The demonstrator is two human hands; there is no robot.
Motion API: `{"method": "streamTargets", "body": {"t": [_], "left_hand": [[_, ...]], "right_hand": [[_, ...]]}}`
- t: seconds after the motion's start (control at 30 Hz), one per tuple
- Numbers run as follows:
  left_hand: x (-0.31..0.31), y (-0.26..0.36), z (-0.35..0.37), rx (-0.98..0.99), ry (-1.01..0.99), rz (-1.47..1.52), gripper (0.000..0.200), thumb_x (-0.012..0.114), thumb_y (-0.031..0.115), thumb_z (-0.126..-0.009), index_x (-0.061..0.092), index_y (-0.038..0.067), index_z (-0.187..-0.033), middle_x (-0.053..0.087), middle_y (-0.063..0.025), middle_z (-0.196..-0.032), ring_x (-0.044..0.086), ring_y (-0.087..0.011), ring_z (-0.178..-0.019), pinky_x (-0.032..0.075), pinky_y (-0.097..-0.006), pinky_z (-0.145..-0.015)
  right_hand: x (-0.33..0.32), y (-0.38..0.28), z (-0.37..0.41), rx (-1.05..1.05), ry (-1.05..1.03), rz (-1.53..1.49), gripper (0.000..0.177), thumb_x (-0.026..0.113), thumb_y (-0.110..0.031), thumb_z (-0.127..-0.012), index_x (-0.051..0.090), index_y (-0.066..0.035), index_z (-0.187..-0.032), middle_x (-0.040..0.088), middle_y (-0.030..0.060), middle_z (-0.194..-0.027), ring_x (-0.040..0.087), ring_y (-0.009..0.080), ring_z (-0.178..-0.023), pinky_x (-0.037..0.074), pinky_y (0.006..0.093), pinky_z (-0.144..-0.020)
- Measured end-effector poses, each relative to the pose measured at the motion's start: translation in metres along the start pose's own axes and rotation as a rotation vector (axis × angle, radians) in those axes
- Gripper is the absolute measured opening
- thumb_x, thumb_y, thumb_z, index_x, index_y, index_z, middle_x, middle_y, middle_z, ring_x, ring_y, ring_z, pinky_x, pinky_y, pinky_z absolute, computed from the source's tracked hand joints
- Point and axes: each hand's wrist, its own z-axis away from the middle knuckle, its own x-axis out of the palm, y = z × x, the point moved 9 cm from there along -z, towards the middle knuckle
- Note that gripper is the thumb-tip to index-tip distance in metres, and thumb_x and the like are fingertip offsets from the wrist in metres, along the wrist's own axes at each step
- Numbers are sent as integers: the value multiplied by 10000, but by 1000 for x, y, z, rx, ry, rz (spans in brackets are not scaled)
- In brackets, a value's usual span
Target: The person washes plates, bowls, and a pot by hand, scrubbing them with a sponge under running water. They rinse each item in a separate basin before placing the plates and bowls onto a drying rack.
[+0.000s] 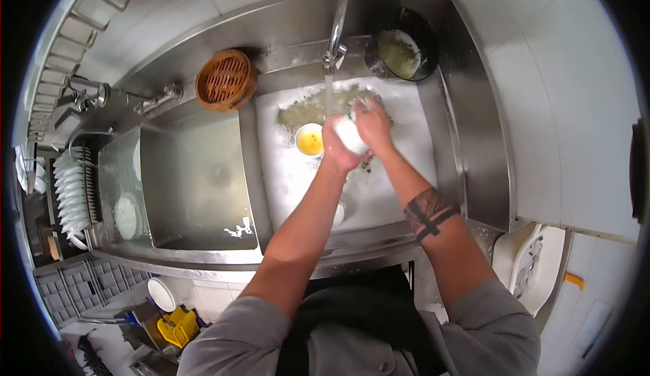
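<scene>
Left hand (336, 150) cupping white cup (352, 135) from below, fingers wrapping round it. Right hand (372, 122) pressing on cup top, fingers curled. Cup sitting over right basin (406, 173), under tap (335, 37) stream. Bowl (311, 139) holding yellow liquid, lying just left of hands.

Two sink basins: a clear basin (196, 186) at nine o'clock and a foamy basin (399, 186) at centre. Two taps: a tall tap (335, 37) at twelve, a side tap (159, 97) at ten. One bamboo steamer (225, 80) at eleven, one black pot (403, 52) at one, one yellow-filled bowl (311, 139). One white bowl (351, 135) sits in two hands, left hand (336, 149) and right hand (372, 124). Racked plates (68, 193) at nine: too tightly packed to count.
</scene>
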Motion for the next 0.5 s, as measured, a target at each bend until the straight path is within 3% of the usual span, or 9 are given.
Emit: {"method": "streamTargets", "body": {"t": [0.03,0.1,0.17,0.23,0.27,0.37,0.4,0.43,0.5], "left_hand": [[-1,4,-7,-6,-10,-12,467,455,482,-959,647,109,-1164,706,-139,-1097,680,-361,-986,526,-565,-915],[-66,42,-21,395,329,138,460,478,476,-952,650,116,-1182,708,-133,-1107,680,-368,-992,513,-615,-909],[-71,48,1,400,255,16,472,483,502,-982,652,137,-1229,697,-124,-1175,668,-358,-1062,515,-606,-943],[-32,33,56,125,184,-289,463,503,518,-1005,652,155,-1251,674,-118,-1227,646,-330,-1130,527,-528,-986],[-23,21,71,7,170,-161,432,494,456,-1055,640,109,-1267,697,-131,-1182,677,-350,-1071,562,-469,-921],[-25,15,62,2,212,-126,398,525,430,-1047,639,134,-1288,700,-108,-1190,669,-337,-1111,560,-472,-927],[-57,16,24,-9,14,-53,374,541,370,-1055,639,113,-1309,703,-111,-1183,671,-331,-1119,553,-457,-951],[-56,15,27,0,10,-40,374,541,370,-1055,639,113,-1309,703,-111,-1183,671,-331,-1119,553,-457,-951],[-20,63,72,804,403,-1711,375,526,299,-1068,620,65,-1346,702,-135,-1199,673,-331,-1115,535,-441,-987]], "right_hand": [[-5,15,-4,56,191,35,457,673,-320,-970,616,-4,-1295,614,320,-1298,608,483,-1195,444,509,-1081],[9,8,41,4,134,80,491,665,-295,-989,528,35,-1326,593,349,-1301,601,516,-1176,462,530,-1048],[5,-46,88,-505,206,9,465,695,-212,-965,509,4,-1333,603,330,-1281,607,533,-1140,481,554,-1003],[-2,-32,54,-171,-134,138,456,728,-124,-914,524,-22,-1309,542,243,-1411,546,470,-1278,469,536,-1041],[-3,-36,55,-286,-105,258,485,711,-154,-933,511,-9,-1350,508,247,-1464,512,461,-1328,455,528,-1070],[25,-41,92,-600,14,349,641,630,-301,-1004,414,50,-1495,411,285,-1579,456,450,-1418,419,504,-1140],[42,-22,103,-542,32,386,710,528,-414,-1067,359,75,-1553,438,278,-1573,490,386,-1415,402,470,-1159],[48,-28,114,-552,20,394,710,528,-414,-1067,359,75,-1553,438,278,-1573,490,386,-1415,402,470,-1159],[63,-4,123,44,-231,-544,697,509,-472,-1084,434,67,-1520,536,221,-1492,541,289,-1352,427,432,-1115]]}}
